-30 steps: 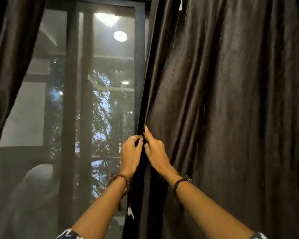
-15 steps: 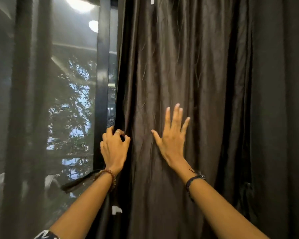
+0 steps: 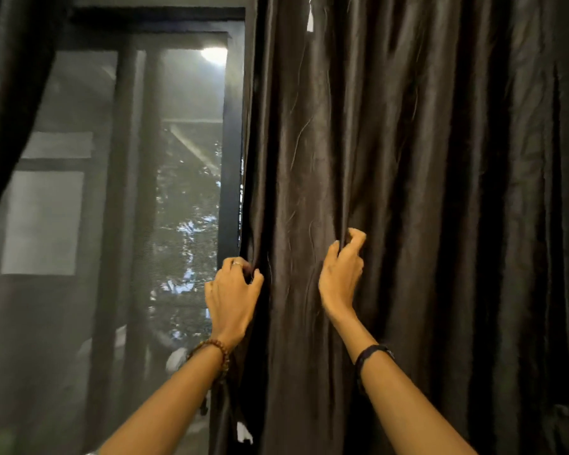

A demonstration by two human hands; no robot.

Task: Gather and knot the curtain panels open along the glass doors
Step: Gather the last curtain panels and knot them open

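Note:
A dark brown, shiny curtain panel (image 3: 424, 192) hangs in long folds over the right two thirds of the view. My left hand (image 3: 232, 295) grips its left edge at about waist height. My right hand (image 3: 342, 274) is a hand's width to the right, fingers curled and pinching a fold of the same panel. Another dark curtain panel (image 3: 10, 93) hangs at the far left, drawn aside. Between them the glass door (image 3: 184, 178) shows behind a sheer grey curtain (image 3: 63, 323).
A dark vertical door frame (image 3: 230, 159) runs just left of the brown panel's edge. Trees and a ceiling light's reflection show in the glass. A small white tag (image 3: 243, 431) hangs low on the panel's edge.
My right hand moved from the panel's edge, lay flat with spread fingers, and now curls into a fold further right. My left hand stays on the edge. The view has shifted back to the left.

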